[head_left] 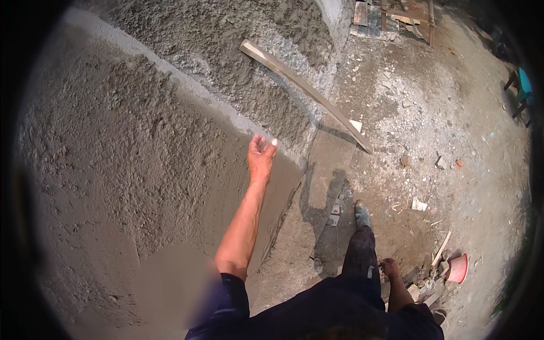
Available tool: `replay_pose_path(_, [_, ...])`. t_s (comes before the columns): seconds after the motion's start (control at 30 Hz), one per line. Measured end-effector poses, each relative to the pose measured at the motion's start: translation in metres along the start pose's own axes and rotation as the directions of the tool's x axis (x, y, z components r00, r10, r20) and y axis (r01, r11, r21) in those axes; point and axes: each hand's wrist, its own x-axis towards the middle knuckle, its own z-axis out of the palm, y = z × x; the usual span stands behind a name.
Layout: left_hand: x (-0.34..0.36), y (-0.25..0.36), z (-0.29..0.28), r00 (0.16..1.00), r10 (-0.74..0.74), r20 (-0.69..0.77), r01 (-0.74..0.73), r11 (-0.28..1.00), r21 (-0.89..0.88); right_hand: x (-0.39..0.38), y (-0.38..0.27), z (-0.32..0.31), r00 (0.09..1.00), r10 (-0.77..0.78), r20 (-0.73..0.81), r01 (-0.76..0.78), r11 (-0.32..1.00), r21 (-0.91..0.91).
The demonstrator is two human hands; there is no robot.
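Note:
My left hand [262, 157] is stretched out over the wall, its thumb and slightly bent fingers apart and nothing between them. Just past its fingertips runs a smooth pale grey strip [195, 90]. Rough wet mortar [127, 130] covers the wall to its left, and more lumpy mortar [226, 34] lies beyond the strip. A long straight wooden board [306, 88] leans against that far part, its lower end near the ground. Low by my right leg, my right hand [389, 267] hangs with its fingers curled in; whatever they may hold is hidden.
My shoe [362, 214] stands on dusty ground strewn with pale rubble [396, 107]. A pink bucket [458, 268] lies tipped at the lower right, beside a thin stick [442, 247] and broken pieces. A teal stool [522, 88] stands at the far right. Wooden scraps [405, 20] lie at the top.

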Motion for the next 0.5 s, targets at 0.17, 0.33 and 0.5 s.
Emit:
replay_pose_path(0.17, [0.241,0.028,0.087,0.984,0.069,-0.167,-0.058,0.996,0.067,0.014,-0.176,-0.122,0.949,0.260,-0.178,-0.145,0.863,0.485])
replay_pose_path(0.33, [0.351,0.046,0.132,0.956,0.063,-0.287,-0.094,0.991,-0.096,0.055,-0.196,-0.156,0.935,0.270,-0.229,-0.124,0.856,0.502])
replay_pose_path(0.5, [0.327,0.046,0.138,0.914,0.137,-0.381,-0.211,0.964,-0.160,0.103,-0.234,-0.163,0.950,0.309,-0.042,-0.237,0.802,0.548])
